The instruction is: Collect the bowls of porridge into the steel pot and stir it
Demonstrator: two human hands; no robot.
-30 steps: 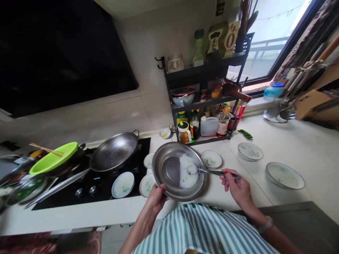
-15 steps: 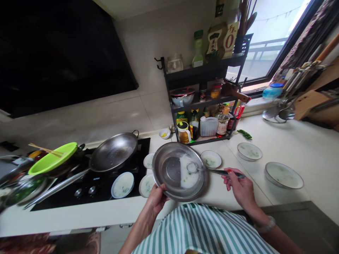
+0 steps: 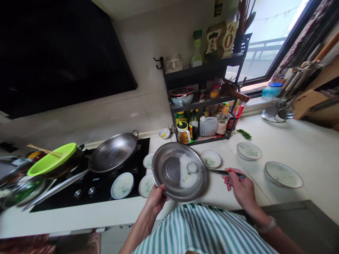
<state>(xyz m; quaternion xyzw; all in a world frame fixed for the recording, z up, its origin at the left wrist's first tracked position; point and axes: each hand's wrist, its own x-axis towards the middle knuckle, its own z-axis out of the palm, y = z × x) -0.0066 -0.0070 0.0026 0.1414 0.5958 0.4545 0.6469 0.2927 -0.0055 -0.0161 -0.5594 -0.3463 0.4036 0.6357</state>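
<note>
A wide stainless steel basin [image 3: 169, 173] is tilted toward the right, with milky white liquid and green bits pooled on that side. My left hand [image 3: 158, 197] is closed on its near left rim, thumb on top. In my right hand [image 3: 239, 185] is the handle of a metal ladle [image 3: 219, 172], its bowl dipped in the pooled liquid. Close around the basin stand a small bowl of the same liquid [image 3: 211, 159] at the right, and two more at the left, a lower bowl [image 3: 146, 186] and an upper bowl [image 3: 148, 161], both partly hidden.
Filled bowls stand on the right counter [image 3: 249, 151] and on the black stove [image 3: 122, 185]. A wok [image 3: 113, 153] rests on the stove, its long handle reaching front left. A lime-green basin [image 3: 53, 160] sits farther left. Behind is a black spice rack [image 3: 203, 104].
My right hand and the ladle have shifted slightly to the right within the first half second. The basin and my left hand stay nearly in place.
</note>
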